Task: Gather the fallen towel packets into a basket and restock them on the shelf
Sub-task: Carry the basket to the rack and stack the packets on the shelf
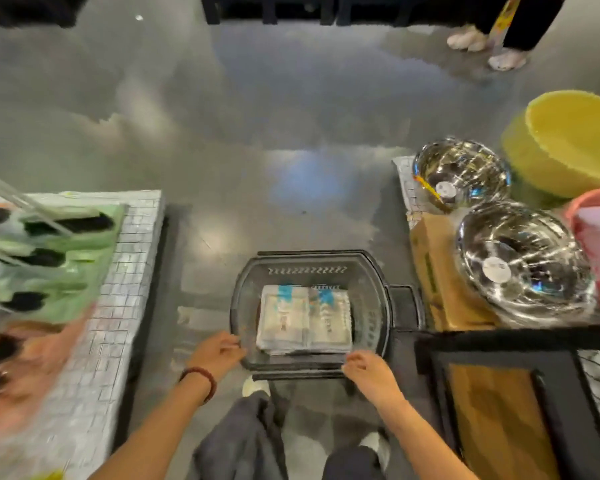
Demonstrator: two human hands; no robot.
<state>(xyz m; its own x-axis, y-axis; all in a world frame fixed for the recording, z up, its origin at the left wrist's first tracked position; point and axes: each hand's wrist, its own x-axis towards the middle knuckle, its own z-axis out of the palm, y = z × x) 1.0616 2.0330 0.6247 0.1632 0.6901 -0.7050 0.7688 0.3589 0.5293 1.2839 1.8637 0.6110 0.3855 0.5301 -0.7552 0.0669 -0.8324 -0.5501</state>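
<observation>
Head view, looking down at a grey floor. The basket [307,270], of dark plastic, sits on the floor at lower centre of the frame, its longer side running left to right and a folded handle lying out toward the right. The towel packets [303,318] lie flat inside it in two stacks side by side. Each stack's long axis runs from the bottom of the frame toward the top, with the blue printed bands at the far end. The left hand [219,353], above a bead bracelet [201,379], has its fingers curled onto the near left rim. The right hand [369,372] has its fingers curled over the near right rim. Motion blur hides the thumbs, so I cannot tell how firm either hold is. I judge the packets to be light, soft and film-wrapped, hence slippery and apt to slide if the basket tips. I would carry the load by the stiff rim or the handle, kept level, and take single packets flat by their long edges. At lower left of the frame stands a mesh display [136,271] of green packages; at right, two steel bowls [461,171] over a cardboard box [437,271], beside a yellow tub [568,150].
</observation>
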